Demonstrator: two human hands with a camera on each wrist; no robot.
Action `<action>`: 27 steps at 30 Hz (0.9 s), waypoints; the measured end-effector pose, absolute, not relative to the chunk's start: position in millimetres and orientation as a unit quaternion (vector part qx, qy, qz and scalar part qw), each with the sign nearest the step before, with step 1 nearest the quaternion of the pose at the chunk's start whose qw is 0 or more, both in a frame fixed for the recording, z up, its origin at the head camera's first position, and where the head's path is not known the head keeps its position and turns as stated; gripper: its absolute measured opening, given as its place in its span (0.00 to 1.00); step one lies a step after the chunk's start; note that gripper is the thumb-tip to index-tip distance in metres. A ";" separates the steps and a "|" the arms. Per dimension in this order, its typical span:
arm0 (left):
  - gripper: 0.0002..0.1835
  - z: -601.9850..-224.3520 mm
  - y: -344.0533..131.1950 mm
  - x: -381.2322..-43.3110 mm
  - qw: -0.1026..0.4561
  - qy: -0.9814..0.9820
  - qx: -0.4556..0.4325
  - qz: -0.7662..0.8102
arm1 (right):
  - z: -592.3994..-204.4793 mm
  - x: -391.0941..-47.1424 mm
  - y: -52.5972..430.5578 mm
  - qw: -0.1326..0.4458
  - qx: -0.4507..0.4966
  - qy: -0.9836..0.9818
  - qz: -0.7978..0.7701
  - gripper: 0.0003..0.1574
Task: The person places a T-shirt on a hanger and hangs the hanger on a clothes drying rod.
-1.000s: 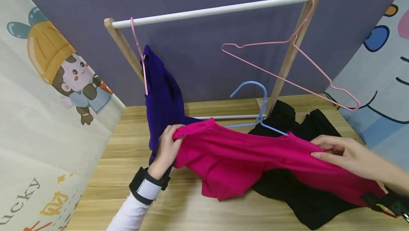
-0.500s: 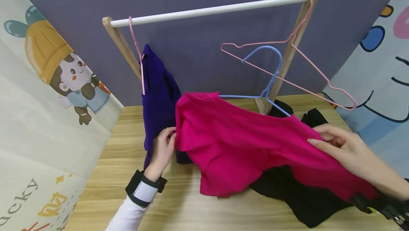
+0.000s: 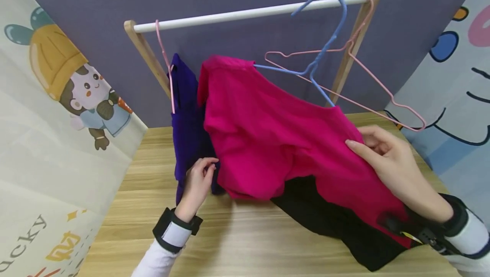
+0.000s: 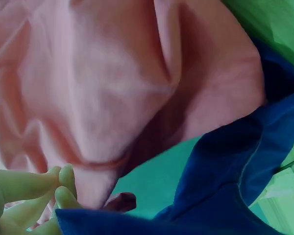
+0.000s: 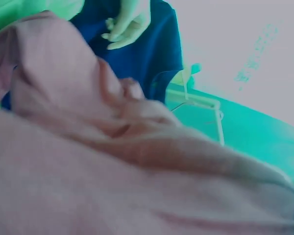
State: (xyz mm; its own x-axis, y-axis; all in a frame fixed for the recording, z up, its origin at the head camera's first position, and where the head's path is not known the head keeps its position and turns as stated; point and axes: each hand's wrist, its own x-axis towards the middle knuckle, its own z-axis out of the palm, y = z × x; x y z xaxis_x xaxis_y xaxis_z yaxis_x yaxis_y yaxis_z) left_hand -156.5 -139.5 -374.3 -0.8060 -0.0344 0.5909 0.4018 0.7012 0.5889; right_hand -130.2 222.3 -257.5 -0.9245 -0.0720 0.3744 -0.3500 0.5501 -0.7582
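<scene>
Garment (image 3: pixel 252 136) in pinch of right grip (image 3: pixel 388 162), left grip (image 3: pixel 197 183) loose, lettering "ucky" (image 3: pixel 27 237) on wall (image 3: pixel 46 166)

- A pale brown, wood-grained desk (image 3: pixel 245 243) fills the lower middle.
- A black cloth garment (image 3: pixel 325 217) lies directly on it, partly hidden.
- A pale wooden, white-railed rack (image 3: pixel 245 15) stands toward its back.

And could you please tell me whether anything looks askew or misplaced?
Yes: the pink garment slopes on its blue hanger, out of line with the white rail, while the right hand holds it. The black garment lies on the table rather than hung.
</scene>
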 end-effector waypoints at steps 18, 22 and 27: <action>0.07 -376.4 -135.7 -149.4 0.267 -0.882 -0.105 -0.375 | -237.4 -167.1 136.3 0.154 0.159 -0.766 0.603 0.14; 0.07 -378.1 -134.5 -148.9 0.265 -0.881 -0.104 -0.377 | -241.4 -174.0 109.7 0.164 0.174 -0.743 0.625 0.12; 0.07 -381.0 -133.6 -147.5 0.258 -0.881 -0.105 -0.383 | -244.5 -179.0 79.3 0.171 0.190 -0.714 0.652 0.12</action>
State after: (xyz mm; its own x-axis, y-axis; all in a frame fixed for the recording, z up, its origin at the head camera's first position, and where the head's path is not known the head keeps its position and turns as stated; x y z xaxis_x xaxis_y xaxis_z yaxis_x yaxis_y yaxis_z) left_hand -147.5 -133.6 -381.0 -0.8450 -0.0113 0.5346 0.3829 0.6851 0.6197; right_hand -179.0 79.3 -244.5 -0.8693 -0.0489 0.4918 -0.4942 0.0771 -0.8659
